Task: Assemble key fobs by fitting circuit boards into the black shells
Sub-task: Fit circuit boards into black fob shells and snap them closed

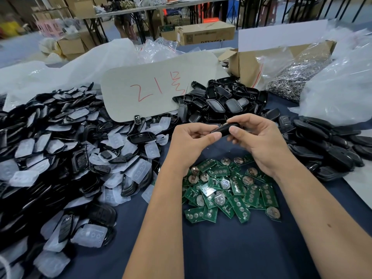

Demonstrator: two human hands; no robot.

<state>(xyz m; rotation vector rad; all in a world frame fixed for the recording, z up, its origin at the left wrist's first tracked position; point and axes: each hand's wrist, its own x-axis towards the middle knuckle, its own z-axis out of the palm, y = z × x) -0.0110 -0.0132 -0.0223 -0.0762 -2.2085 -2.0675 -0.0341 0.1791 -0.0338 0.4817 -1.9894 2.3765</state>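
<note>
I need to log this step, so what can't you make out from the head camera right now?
- Whether a board sits inside the black shell: the fingers of the left hand and right hand cover its open side.
- Markings on the green circuit boards: too small.
- Text on the cardboard box: blurred.
- Left shell pile: cut off by the frame edge.

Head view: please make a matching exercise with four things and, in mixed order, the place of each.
Things:
1. green circuit boards
2. black shell
3. card with red writing
4. bag of metal rings

Places:
A. far right, beside the cardboard box
B. held between the left hand and the right hand
C. on the blue cloth, below the hands
D. behind the piles, in the middle

Pairs: 1-C, 2-B, 3-D, 4-A
</note>
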